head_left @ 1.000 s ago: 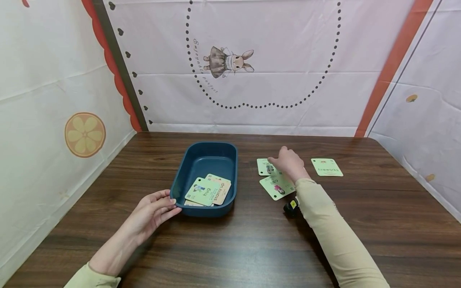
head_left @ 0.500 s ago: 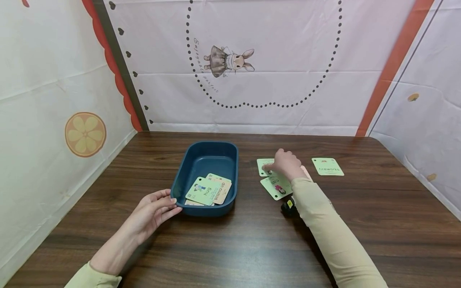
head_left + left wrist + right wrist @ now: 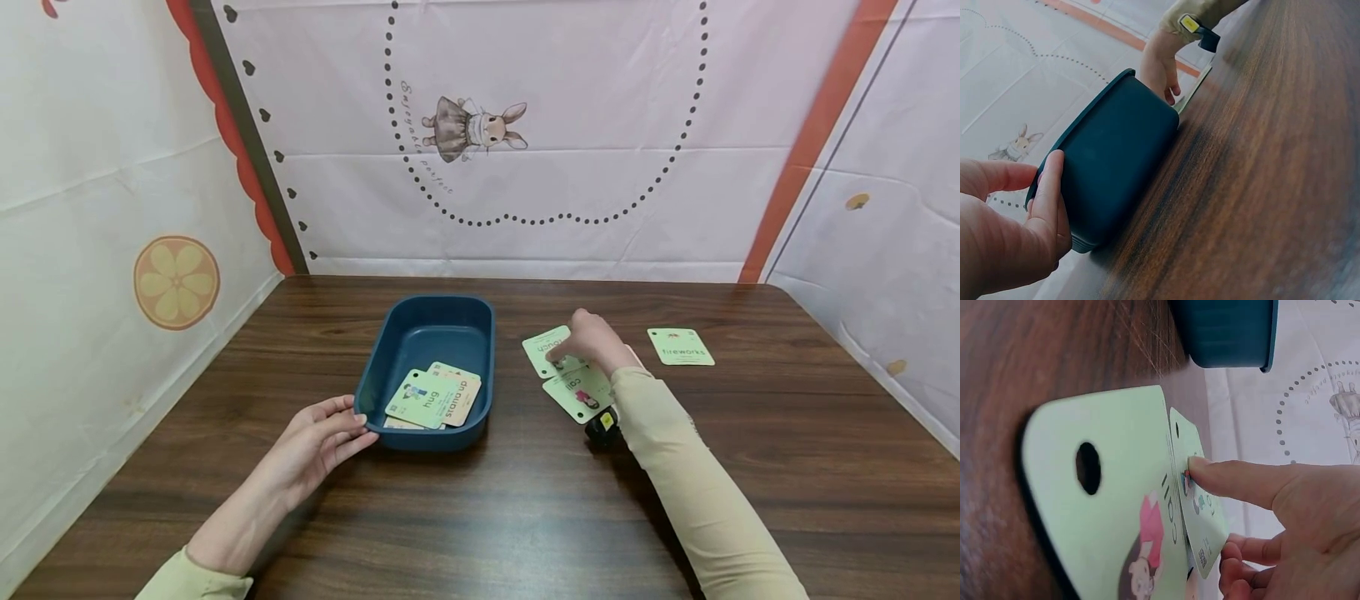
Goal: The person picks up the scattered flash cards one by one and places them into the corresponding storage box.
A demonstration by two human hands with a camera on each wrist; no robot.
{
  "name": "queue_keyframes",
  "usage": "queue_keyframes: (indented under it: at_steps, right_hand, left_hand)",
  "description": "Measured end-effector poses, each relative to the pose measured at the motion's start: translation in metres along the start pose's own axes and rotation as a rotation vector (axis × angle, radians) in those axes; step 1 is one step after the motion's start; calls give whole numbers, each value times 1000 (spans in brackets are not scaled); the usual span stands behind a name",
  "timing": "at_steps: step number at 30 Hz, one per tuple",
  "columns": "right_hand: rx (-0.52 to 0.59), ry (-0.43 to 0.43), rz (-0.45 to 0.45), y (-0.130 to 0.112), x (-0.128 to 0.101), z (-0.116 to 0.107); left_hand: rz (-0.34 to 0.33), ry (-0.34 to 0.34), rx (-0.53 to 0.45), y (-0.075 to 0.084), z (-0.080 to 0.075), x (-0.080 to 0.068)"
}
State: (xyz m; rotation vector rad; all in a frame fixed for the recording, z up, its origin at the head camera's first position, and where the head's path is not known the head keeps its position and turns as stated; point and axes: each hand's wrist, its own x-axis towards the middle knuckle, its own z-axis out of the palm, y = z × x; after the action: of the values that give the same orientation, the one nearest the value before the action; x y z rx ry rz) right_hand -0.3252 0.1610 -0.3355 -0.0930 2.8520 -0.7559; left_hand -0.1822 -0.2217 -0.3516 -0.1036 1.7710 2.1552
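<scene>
My right hand is over a pale green "touch" card on the brown table. The index fingertip presses the card's face while the other fingers curl at its near edge, and the card sits askew with one edge over the "call" card. The call card lies flat right under my wrist. My left hand rests with straight fingers against the near left corner of a dark blue tray. In the left wrist view the thumb lies along the tray wall.
Inside the tray lie a "hug" card and a "stand up" card over another one. A "fireworks" card lies alone at the right. Printed fabric walls close in the table on three sides.
The touch card has turned and shifted slightly left and nearer under my right hand, now overlapping the call card. The left hand and the tray have stayed put.
</scene>
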Motion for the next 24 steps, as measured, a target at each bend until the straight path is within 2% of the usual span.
queue_keyframes:
  at_steps: [9, 24]
  right_hand:
    - [33, 27, 7, 0, -2, -6]
    - [22, 72, -30, 5, -6, -20]
  left_hand:
    - [2, -5, -3, -1, 0, 0]
    - [2, 0, -9, -1, 0, 0]
